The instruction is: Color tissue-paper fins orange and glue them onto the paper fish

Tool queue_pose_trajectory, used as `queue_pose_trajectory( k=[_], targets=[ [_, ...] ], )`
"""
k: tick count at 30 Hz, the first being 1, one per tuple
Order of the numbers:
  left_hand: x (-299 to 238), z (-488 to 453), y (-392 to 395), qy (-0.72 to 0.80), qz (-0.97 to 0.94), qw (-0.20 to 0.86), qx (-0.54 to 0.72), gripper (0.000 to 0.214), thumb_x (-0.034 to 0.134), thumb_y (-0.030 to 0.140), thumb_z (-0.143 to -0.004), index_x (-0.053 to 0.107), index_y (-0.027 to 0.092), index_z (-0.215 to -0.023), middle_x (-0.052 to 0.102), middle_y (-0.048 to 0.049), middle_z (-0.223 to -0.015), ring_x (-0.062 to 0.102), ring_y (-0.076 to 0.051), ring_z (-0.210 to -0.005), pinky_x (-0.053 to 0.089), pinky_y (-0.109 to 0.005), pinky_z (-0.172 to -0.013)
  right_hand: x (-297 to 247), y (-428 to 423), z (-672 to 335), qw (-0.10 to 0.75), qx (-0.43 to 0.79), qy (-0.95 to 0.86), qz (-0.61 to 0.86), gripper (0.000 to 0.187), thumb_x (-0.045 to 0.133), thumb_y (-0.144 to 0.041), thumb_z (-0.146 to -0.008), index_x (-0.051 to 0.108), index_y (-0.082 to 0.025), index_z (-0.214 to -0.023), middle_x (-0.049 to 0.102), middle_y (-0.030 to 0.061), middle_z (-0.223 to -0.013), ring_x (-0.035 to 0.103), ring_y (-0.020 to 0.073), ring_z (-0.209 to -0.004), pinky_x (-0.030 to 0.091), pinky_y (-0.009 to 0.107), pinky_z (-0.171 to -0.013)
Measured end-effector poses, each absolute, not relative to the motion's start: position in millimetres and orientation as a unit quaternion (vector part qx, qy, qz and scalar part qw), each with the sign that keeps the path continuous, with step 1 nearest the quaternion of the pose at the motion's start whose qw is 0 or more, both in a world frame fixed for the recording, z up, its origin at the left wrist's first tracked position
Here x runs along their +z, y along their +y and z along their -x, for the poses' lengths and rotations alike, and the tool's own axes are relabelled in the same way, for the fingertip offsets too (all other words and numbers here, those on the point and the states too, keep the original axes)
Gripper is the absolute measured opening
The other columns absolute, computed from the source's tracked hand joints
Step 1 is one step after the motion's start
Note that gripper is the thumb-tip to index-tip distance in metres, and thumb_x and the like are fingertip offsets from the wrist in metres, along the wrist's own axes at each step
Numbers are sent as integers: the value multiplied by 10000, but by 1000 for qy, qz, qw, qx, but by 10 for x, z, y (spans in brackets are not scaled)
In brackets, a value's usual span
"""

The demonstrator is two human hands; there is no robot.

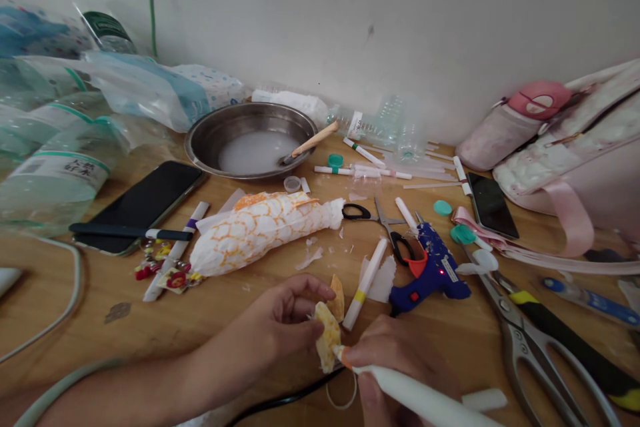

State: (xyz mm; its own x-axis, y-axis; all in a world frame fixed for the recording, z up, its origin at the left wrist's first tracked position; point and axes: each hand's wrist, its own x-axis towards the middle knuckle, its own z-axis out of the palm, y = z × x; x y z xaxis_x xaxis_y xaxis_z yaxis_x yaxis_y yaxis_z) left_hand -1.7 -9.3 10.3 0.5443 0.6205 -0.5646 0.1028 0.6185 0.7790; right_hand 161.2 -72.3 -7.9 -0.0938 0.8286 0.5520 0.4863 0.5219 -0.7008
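My left hand (293,313) pinches a small yellow-and-white paper piece (327,339) between thumb and fingers. In my right hand (400,360) is a white marker (420,390) with an orange band, its tip touching the right edge of that piece. Just behind the piece lies an orange paper piece (337,297), close to my left fingertips. Beyond my hands rests a white papered fish shape (265,230) with orange scale lines. A white marker with a yellow band (367,282) lies to the right of the pieces.
A metal bowl (197,155) of whitish liquid holds a brush (315,140). Rightward lie small scissors (383,217), a blue glue gun (430,270) with a lit red light, and large shears (525,340). Phones (150,197), plastic bottles (55,160) and a pink bag (595,160) surround these.
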Motion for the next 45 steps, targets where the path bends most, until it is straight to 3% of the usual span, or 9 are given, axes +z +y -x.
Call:
queue_pose_trajectory(
  k=[11, 15, 18, 22, 26, 30, 35, 40, 45],
  targets=[
    [22, 41, -89, 403, -378, 804, 220, 283, 691, 300, -713, 526, 207, -924, 620, 62, -662, 517, -101, -603, 347, -238, -619, -49, -688, -1617, 516, 162, -701, 465, 210, 489, -105, -773, 580, -227, -917, 617, -7, -669, 591, 127, -593, 494, 244, -545],
    [10, 68, -60, 359, -355, 819, 274, 181, 665, 249, -784, 533, 217, -905, 647, 61, -711, 549, -84, -658, 381, -222, -659, 8, -655, -1688, 456, 161, -711, 510, 293, 468, -135, -856, 526, -239, -1124, 653, 33, -948, 627, 133, -874, 524, 216, -748],
    [37, 88, -55, 375, -321, 825, 277, 104, 648, 220, -805, 564, 207, -866, 637, 57, -747, 552, -76, -681, 396, -212, -671, 22, -626, -1706, 416, 201, -741, 487, 287, 544, -160, -834, 489, -253, -1100, 626, 36, -1039, 607, 129, -972, 503, 203, -822],
    [90, 97, -81, 382, -261, 852, 246, 102, 594, 205, -830, 590, 164, -924, 676, -17, -885, 607, -121, -802, 434, -256, -781, -3, -622, -1677, 446, 206, -731, 474, 265, 595, -92, -785, 485, -247, -971, 630, 16, -943, 620, 118, -898, 500, 203, -797],
    [114, 83, -102, 349, -246, 879, 213, 173, 603, 231, -804, 569, 164, -959, 727, -56, -862, 642, -141, -786, 455, -265, -760, -54, -640, -1655, 485, 272, -642, 529, 212, 579, -103, -797, 497, -272, -896, 614, -34, -835, 624, 86, -770, 504, 164, -711],
    [102, 63, -86, 363, -345, 852, 148, 174, 611, 309, -789, 595, 182, -907, 696, -14, -785, 632, -154, -717, 467, -277, -695, -143, -627, -1633, 504, 404, -514, 564, 154, 605, -185, -782, 507, -278, -855, 570, -78, -670, 555, 51, -546, 455, 97, -491],
    [79, 38, -68, 365, -406, 821, 167, 173, 649, 318, -779, 636, 198, -903, 646, 20, -796, 602, -130, -673, 477, -270, -669, -176, -599, -1612, 495, 449, -494, 556, 120, 611, -224, -780, 527, -267, -855, 590, -68, -660, 556, 58, -551, 459, 101, -493],
    [65, 33, -47, 380, -382, 825, 171, 170, 675, 332, -758, 644, 179, -825, 675, 17, -751, 624, -116, -636, 462, -240, -638, -24, -625, -1689, 446, 341, -554, 615, 228, 504, -331, -891, 552, -322, -1113, 655, -28, -880, 617, 68, -678, 513, 118, -623],
    [77, 27, -53, 403, -395, 809, 165, 200, 686, 348, -730, 648, 179, -832, 680, 18, -728, 624, -127, -611, 469, -255, -630, -13, -682, -1712, 431, 163, -703, 542, 300, 403, -442, -921, 572, -273, -1103, 654, -12, -767, 617, 100, -657, 504, 170, -629]
  ],
)
